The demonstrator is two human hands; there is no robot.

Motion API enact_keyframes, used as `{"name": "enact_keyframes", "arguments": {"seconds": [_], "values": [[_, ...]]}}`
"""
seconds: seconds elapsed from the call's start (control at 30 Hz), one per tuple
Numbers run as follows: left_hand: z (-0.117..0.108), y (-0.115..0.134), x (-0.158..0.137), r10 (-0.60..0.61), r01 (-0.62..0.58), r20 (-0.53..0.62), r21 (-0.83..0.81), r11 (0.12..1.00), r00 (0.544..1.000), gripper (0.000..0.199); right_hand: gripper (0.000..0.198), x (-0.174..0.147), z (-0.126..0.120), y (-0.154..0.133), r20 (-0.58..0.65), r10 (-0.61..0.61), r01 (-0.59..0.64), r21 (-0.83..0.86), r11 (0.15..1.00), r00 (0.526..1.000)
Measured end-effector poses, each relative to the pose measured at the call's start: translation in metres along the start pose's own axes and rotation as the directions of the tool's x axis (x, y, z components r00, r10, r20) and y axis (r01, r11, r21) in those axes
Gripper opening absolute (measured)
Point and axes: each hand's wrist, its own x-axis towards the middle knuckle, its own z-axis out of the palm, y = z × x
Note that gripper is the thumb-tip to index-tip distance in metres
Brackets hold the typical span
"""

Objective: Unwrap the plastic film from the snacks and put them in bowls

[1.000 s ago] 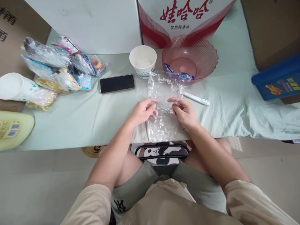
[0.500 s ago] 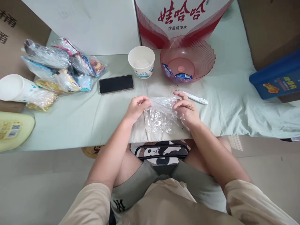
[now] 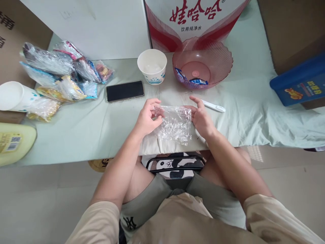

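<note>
A crinkled clear plastic bag (image 3: 175,123) lies between my hands near the table's front edge. My left hand (image 3: 148,117) is at its left edge, with fingers curled behind the film and the thumb in front. At the right edge, my right hand (image 3: 203,120) has its fingers spread. Its index finger points up and away, while other fingertips show through the plastic. Just beyond that hand is a white slim-handled tool (image 3: 214,106), its left end hidden by the fingers.
Behind the bag are a phone (image 3: 125,90), a white paper cup (image 3: 152,67) and a pink ribbed bowl (image 3: 218,67) with blue packets (image 3: 198,81). Wrapped snacks (image 3: 50,61) and another cup (image 3: 15,96) are left; a blue container (image 3: 299,83) stands right.
My fingers have shifted on the bag: the left thumb and fingers have moved apart, and the right hand has opened with its index finger raised. The bag's top edge looks more spread out.
</note>
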Motion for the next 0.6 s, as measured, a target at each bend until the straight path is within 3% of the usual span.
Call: {"name": "enact_keyframes", "arguments": {"seconds": [0.17, 0.3, 0.4, 0.47, 0.53, 0.6], "values": [[-0.001, -0.003, -0.002, -0.003, 0.004, -0.007, 0.067, 0.998, 1.000, 0.049, 0.054, -0.004, 0.002, -0.005, 0.072, 0.038, -0.029, -0.122, 0.992, 0.997], [-0.002, -0.002, 0.006, -0.137, 0.131, -0.023, -0.170, 0.977, 0.990, 0.066, 0.038, -0.008, 0.004, -0.007, 0.012, -0.028, 0.029, -0.110, 0.993, 1.000], [0.001, 0.002, 0.009, -0.264, 0.290, 0.122, -0.377, 0.880, 0.957, 0.073, 0.039, -0.008, 0.003, -0.007, -0.044, -0.074, 0.072, -0.033, 0.997, 0.996], [0.006, 0.005, 0.009, -0.350, 0.412, 0.220, -0.403, 0.817, 0.911, 0.066, 0.045, -0.007, 0.002, -0.007, -0.121, -0.082, 0.089, 0.056, 0.994, 0.989], [0.010, 0.008, 0.007, -0.395, 0.462, 0.241, -0.401, 0.791, 0.886, 0.056, 0.056, -0.005, 0.001, -0.006, -0.190, -0.056, 0.090, 0.172, 0.981, 0.980], [0.014, 0.009, 0.007, -0.394, 0.447, 0.211, -0.432, 0.783, 0.895, 0.046, 0.060, -0.004, 0.001, -0.004, -0.176, 0.002, 0.049, 0.286, 0.957, 0.984]]}}
